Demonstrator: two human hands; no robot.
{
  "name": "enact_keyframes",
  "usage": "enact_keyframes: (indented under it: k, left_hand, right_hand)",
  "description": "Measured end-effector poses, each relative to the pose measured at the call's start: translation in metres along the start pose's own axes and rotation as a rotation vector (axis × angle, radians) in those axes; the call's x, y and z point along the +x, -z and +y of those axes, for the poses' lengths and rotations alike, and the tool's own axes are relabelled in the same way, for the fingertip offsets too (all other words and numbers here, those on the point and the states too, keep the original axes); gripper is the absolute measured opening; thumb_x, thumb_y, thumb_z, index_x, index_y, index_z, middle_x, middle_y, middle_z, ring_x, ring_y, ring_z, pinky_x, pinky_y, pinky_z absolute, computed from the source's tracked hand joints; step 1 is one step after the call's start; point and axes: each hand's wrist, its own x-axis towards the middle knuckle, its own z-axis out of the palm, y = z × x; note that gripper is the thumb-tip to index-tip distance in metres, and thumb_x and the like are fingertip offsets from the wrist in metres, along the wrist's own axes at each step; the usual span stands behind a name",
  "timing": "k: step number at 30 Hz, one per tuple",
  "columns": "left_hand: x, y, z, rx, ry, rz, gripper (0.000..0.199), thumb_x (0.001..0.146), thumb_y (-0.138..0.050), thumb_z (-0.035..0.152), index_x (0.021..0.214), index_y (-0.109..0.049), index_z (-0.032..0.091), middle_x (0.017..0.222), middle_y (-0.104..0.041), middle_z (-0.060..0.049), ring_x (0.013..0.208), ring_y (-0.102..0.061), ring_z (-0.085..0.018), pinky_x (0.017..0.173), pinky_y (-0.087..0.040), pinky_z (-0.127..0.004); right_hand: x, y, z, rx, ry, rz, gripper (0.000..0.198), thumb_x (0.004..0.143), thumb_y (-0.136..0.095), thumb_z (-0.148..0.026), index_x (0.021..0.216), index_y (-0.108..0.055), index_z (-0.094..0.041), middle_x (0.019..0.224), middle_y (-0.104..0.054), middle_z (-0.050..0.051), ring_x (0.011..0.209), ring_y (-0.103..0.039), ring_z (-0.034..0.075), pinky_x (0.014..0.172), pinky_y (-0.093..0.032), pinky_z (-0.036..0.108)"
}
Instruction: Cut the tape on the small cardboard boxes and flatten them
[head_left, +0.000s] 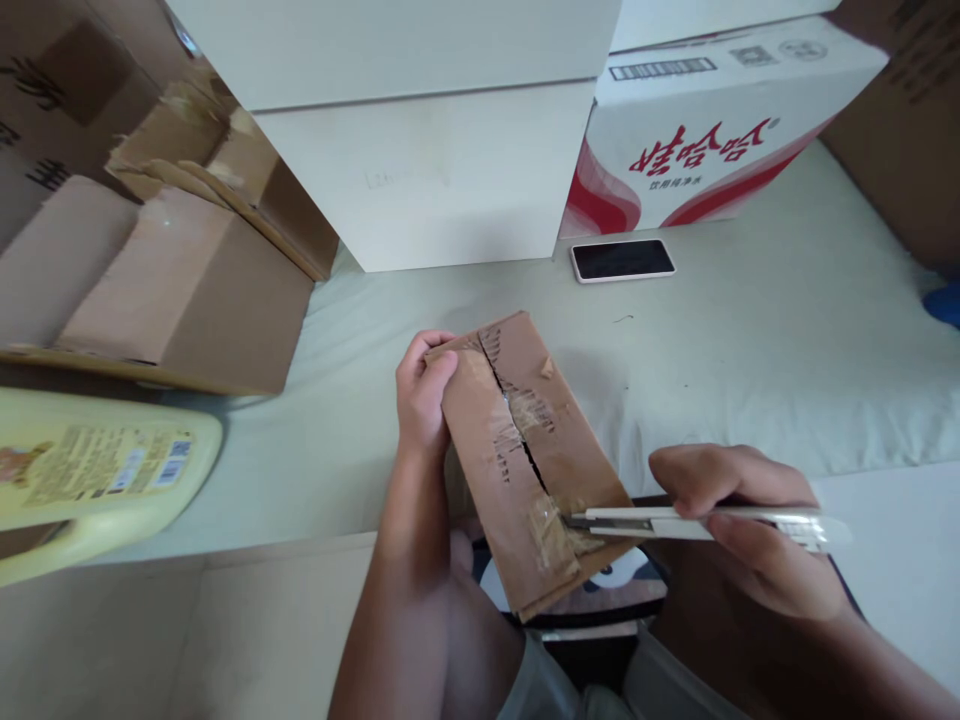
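Note:
My left hand (426, 390) grips the far left corner of a brown cardboard box (480, 440), its thumb lying on top. The box is tilted above my lap. A dark slit runs along the seam between its two flaps, and wrinkled clear tape clings to the near end and the middle. In my right hand (750, 510) is a white utility knife (667, 522), held between thumb and fingers. Its blade tip touches the box at the near end of the seam, beside the tape. What the box holds is hidden.
A phone (624, 260) lies on the pale green sheet (765, 350). Behind stand a white box (442, 180) and a red-and-white carton (697, 150). To the left are open cardboard boxes (225, 290) and a yellow jug (150, 460).

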Motion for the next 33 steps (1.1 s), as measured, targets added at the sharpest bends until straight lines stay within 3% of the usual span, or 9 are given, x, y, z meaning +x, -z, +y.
enact_keyframes:
  k: [8,33]
  left_hand:
    - [0.0,-0.0001,-0.0002,0.0,0.003,0.003,0.026,0.058,-0.07,0.037,0.077,-0.064,0.019,0.066,-0.06,0.001,0.057,-0.05,-0.013,0.049,-0.039,-0.025]
    - [-0.0001,0.0011,-0.0009,0.044,-0.021,-0.025,0.026,0.061,-0.068,0.038,0.079,-0.062,0.021,0.068,-0.059,0.001,0.059,-0.05,-0.013,0.051,-0.04,-0.026]
  right_hand:
    - [-0.0005,-0.0023,0.0063,0.111,-0.04,0.021,0.014,0.088,-0.055,-0.031,0.079,-0.065,-0.029,0.055,-0.042,-0.001,0.044,-0.036,0.017,0.046,-0.021,0.033]
    - [-0.0018,-0.0054,0.0076,0.153,-0.106,0.07,0.015,0.085,-0.059,-0.036,0.073,-0.065,-0.03,0.052,-0.038,-0.003,0.042,-0.035,0.016,0.044,-0.023,0.031]
